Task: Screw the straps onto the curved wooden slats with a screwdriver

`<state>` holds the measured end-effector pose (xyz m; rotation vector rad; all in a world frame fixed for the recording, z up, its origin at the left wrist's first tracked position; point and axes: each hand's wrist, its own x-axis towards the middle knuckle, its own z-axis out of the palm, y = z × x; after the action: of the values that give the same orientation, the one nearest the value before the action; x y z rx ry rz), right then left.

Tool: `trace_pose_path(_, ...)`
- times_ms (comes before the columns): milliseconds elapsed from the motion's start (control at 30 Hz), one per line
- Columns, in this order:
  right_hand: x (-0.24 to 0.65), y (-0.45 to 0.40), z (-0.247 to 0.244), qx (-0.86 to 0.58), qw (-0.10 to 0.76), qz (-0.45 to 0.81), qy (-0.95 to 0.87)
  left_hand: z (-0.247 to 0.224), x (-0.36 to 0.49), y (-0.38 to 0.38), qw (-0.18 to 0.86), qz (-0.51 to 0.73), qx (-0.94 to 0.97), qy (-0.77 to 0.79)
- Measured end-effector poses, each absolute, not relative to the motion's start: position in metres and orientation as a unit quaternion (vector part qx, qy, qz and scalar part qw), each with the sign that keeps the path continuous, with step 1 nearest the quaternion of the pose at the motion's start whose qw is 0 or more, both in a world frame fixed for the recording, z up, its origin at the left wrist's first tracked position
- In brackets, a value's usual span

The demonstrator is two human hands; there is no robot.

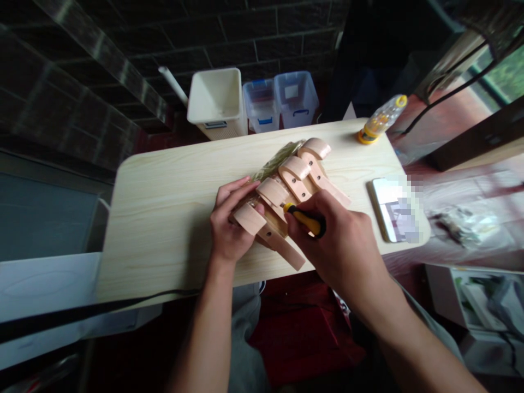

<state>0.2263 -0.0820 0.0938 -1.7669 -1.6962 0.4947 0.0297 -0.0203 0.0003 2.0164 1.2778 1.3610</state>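
A pale wooden rack with several curved hooks lies slantwise over the table, dark screw heads showing on the hooks' flat parts. My left hand is wrapped round its near left end, the thumb lying by the nearest hook. In my right hand is a short yellow-and-black screwdriver, gripped by the handle. Its tip points left into the rack beside the second hook from the near end; the hooks and my fingers hide the exact contact. Crumpled clear plastic wrap lies along the rack's far side.
The light wooden table has rounded corners. A clear bottle with yellow ends stands at its far right corner, and a phone lies at the right. Beyond the table stand a cream bin and two clear plastic boxes.
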Motion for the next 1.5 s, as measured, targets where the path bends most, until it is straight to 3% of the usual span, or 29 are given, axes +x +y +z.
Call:
trace_pose_path(200,0.237,-0.086,0.099,-0.578,0.286,0.255,-0.721,-0.003,0.028,-0.019,0.186,0.468,0.713,0.487)
trace_pose_path(567,0.247,-0.084,0.097,-0.581,0.238,0.129,-0.767,-0.002,0.03,-0.018,0.197,0.499,0.713,0.451)
trace_pose_path(867,0.234,-0.089,0.094,-0.583,0.277,0.068,-0.761,-0.003,0.031,-0.02,0.191,0.493,0.709,0.466)
trace_pose_path(1200,0.224,-0.088,0.094,-0.651,0.28,0.112,-0.697,-0.002,0.032,-0.022,0.188,0.501,0.706,0.464)
trace_pose_path(1500,0.245,-0.087,0.107,-0.589,0.23,0.19,-0.751,-0.005,0.029,-0.018,0.199,0.485,0.706,0.477)
